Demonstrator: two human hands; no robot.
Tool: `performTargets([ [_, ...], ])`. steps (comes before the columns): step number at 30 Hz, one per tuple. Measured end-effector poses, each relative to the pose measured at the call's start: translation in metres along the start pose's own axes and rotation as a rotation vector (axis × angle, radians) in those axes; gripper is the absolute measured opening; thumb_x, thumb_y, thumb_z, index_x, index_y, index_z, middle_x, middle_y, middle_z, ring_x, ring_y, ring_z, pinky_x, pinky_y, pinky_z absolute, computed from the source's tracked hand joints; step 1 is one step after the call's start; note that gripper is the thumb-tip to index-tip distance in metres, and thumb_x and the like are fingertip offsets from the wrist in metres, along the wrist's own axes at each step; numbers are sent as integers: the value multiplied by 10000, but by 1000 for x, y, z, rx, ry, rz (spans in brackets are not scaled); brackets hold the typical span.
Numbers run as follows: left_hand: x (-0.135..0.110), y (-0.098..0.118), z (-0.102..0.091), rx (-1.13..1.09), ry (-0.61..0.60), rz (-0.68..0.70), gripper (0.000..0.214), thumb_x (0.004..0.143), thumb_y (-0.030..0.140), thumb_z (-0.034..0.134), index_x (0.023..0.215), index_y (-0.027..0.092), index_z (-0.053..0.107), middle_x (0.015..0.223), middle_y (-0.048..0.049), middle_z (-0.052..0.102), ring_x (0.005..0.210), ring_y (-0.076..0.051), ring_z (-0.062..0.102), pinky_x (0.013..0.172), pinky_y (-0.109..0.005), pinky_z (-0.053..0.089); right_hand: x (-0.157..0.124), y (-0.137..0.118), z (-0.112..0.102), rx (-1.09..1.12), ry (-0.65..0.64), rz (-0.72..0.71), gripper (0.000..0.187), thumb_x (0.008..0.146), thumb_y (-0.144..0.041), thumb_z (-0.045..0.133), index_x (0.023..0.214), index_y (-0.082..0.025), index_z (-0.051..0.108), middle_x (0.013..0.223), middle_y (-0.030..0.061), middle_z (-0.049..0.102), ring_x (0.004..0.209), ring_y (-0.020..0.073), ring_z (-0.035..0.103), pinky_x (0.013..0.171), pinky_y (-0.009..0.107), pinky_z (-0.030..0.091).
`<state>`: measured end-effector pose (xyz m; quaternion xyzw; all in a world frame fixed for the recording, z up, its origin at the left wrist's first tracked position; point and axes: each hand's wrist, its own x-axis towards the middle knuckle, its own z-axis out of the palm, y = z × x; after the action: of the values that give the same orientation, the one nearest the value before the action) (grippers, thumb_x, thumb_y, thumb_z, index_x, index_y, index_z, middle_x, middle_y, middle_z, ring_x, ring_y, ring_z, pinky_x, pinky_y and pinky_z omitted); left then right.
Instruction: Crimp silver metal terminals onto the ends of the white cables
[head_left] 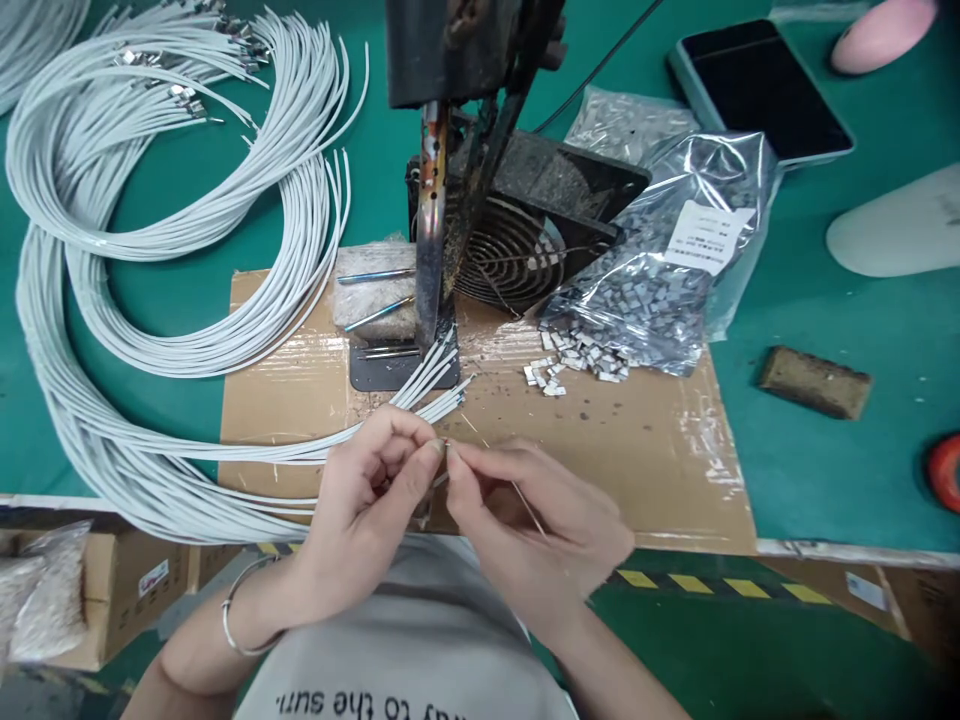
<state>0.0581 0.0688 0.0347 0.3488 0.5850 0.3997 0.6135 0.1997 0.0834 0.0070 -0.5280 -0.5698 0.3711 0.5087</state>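
Hands meet over cardboard mat (645, 450) at worktop (825, 420) edge: left hand (367, 490) fingers pinched shut on one white wire (225, 455) end, right hand (540, 520) fingers closed on thin strand (525, 500) (solder? can't tell). Approx. 6 more wire ends lie by iron stand (431, 230). One bag (660, 270) w/ spilled metal clips.

left hand (375, 480): pinches white cable end (439, 447) at fingertips | right hand (532, 520): thumb and forefinger meet the left's, thin wire (525, 505) across the palm | cable bundle (150, 300): looped on green table (825, 420) | cardboard sheet (645, 450): loose metal clips (574, 360) spilling from clear bag (660, 260) | fan (525, 250) behind soldering stand (431, 220)
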Motion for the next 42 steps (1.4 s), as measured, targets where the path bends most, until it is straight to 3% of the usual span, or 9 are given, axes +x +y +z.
performTargets([
  [4, 3, 2, 1, -148, 6, -51, 215, 1038, 393, 710, 953, 205, 646, 676, 49, 542, 582, -96, 398, 536, -209, 343, -6, 4, 2, -90, 24, -61, 251, 883, -114, 769, 968, -344, 820, 667, -27, 749, 453, 133, 590, 402, 270, 496],
  [9, 7, 2, -3, -270, -28, -76, 192, 983, 360, 793, 938, 193, 711, 755, 14, 630, 663, -94, 519, 620, -189, 439, -7, 5, 2, -69, 1, -60, 311, 906, -101, 752, 1033, -373, 833, 712, -9, 775, 519, 165, 661, 460, 305, 554],
  [14, 11, 2, -8, -250, 0, -100, 192, 941, 366, 840, 906, 194, 760, 686, 30, 589, 617, -85, 458, 575, -186, 380, -7, 7, 1, 26, 4, -52, 445, 874, -50, 778, 1141, -398, 851, 757, -16, 794, 551, 154, 682, 530, 302, 595],
  [16, 11, 3, -8, -192, 42, -61, 166, 955, 340, 821, 891, 199, 760, 671, 39, 575, 603, -84, 433, 557, -188, 358, -2, 7, -2, 93, -39, 36, 334, 893, -98, 784, 1081, -358, 878, 700, -17, 766, 472, 128, 623, 467, 275, 561],
  [21, 8, 7, 1, -1, 157, 92, 96, 973, 193, 738, 880, 208, 718, 770, 8, 708, 637, -104, 563, 557, -201, 428, 15, 6, -15, 428, -290, 478, 119, 908, -248, 816, 968, -298, 905, 580, -33, 697, 364, 76, 522, 333, 181, 446],
  [23, 6, 8, 5, 85, 179, 155, 101, 968, 142, 710, 894, 211, 705, 795, 1, 737, 672, -114, 626, 589, -204, 473, 19, 7, -18, 484, -330, 533, 116, 915, -266, 819, 981, -302, 907, 573, -34, 685, 372, 64, 511, 339, 157, 441],
  [31, 5, 5, 8, 268, 184, 317, 160, 938, 54, 670, 916, 213, 663, 771, 26, 746, 662, -101, 690, 603, -174, 524, 19, 6, -18, 432, -283, 403, 194, 941, -184, 789, 956, -336, 910, 639, -32, 670, 422, 41, 506, 375, 142, 413],
  [40, 4, 8, 2, 230, 198, 189, 96, 980, 155, 682, 905, 215, 687, 733, 35, 671, 565, -84, 481, 501, -188, 382, 24, 13, -23, 444, -147, 479, 133, 919, -203, 821, 896, -317, 887, 636, -53, 711, 409, 39, 568, 387, 120, 486],
  [42, 3, 10, 1, 213, 194, 171, 90, 983, 174, 696, 902, 215, 694, 738, 27, 673, 596, -93, 511, 525, -190, 408, 25, 13, -23, 448, -113, 468, 137, 903, -182, 828, 858, -303, 874, 634, -59, 719, 416, 41, 579, 395, 119, 506],
])
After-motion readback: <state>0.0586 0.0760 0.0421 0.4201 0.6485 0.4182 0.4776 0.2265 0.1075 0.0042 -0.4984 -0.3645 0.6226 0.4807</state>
